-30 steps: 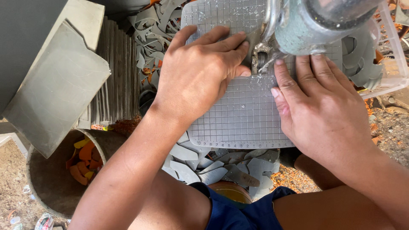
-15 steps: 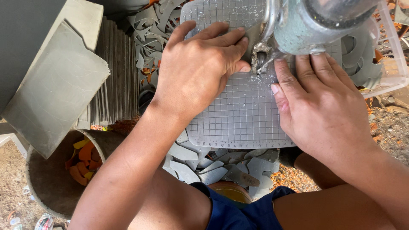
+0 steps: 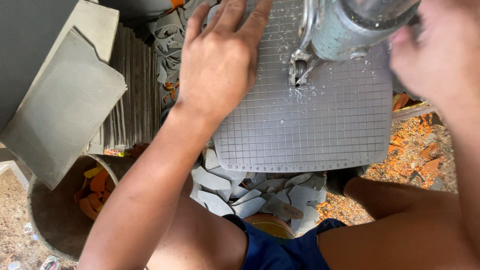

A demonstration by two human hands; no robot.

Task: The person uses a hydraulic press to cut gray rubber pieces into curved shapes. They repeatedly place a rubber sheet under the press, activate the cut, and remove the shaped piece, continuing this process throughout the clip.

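Your left hand [image 3: 220, 60] lies flat, fingers spread, on the grey gridded table [image 3: 310, 130] just left of the cutter [image 3: 301, 68]. Your right hand [image 3: 440, 50] hovers blurred at the table's right edge — I cannot tell its grip. Grey offcuts [image 3: 260, 192] pile below the table's near edge.

No packages, labels, signs or screens in view. Nearest to marking: printed ruler scale [image 3: 300, 165] along near edge of grey gridded cutting plate [image 3: 320, 125], thin dark ticks and figures on pale grey, running left to right.
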